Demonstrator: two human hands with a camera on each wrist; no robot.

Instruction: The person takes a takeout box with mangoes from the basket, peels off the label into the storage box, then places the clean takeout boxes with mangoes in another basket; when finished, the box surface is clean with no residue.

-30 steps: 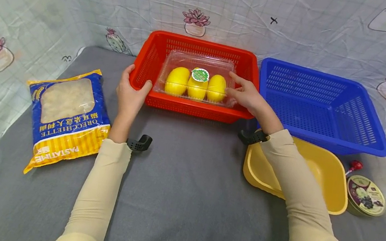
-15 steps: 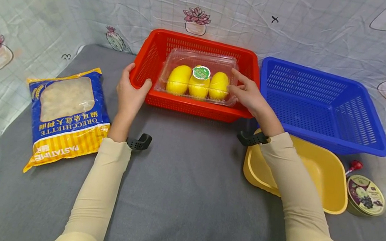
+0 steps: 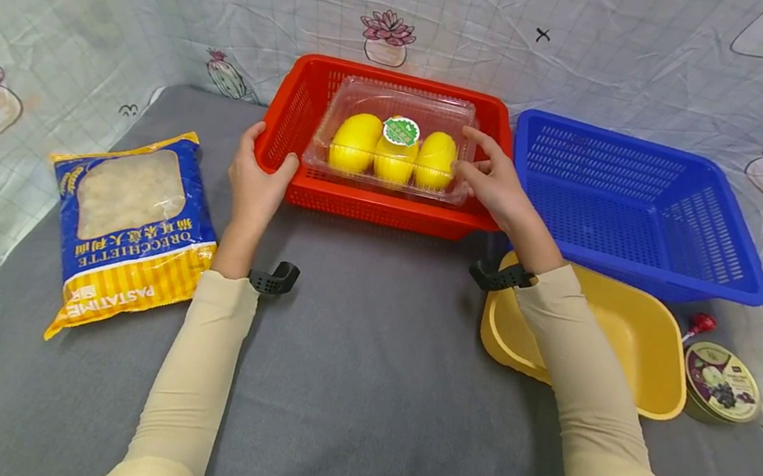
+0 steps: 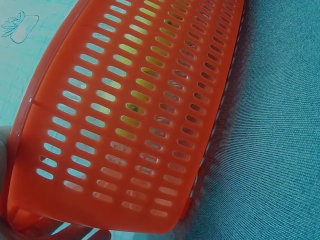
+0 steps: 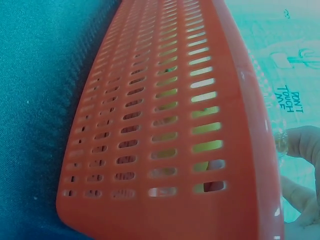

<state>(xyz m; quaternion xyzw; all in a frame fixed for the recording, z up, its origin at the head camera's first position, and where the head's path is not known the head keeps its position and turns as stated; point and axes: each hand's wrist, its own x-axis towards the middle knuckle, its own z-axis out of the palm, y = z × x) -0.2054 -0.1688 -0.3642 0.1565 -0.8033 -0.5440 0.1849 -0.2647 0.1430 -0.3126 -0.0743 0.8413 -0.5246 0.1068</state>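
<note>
My left hand (image 3: 259, 181) grips the front left corner of the red basket (image 3: 386, 210), its thumb over the rim. Part of that hand's fingers shows at the edge of the left wrist view. A clear plastic box (image 3: 404, 96) with a green and white round sticker (image 3: 402, 131) and three yellow oval fruits (image 3: 356, 142) inside is at the basket's opening. With thumb and fingers, my right hand (image 3: 498, 186) holds the box's right side. The box's underside is hidden. Through the slots of the red basket (image 5: 175, 120), yellow shows in both wrist views.
To the left lies a blue and yellow bag of orecchiette pasta (image 3: 135, 232). A blue basket (image 3: 631, 269) stands right of the red one. In front of it are a yellow tub (image 3: 659, 349), a red lollipop (image 3: 703, 323) and a round tin (image 3: 721, 383). Printed cloth hangs behind.
The clear box has risen a little in the red basket, its back edge going upward in the head view, with my right hand on it. My left hand stays at the basket's corner.
</note>
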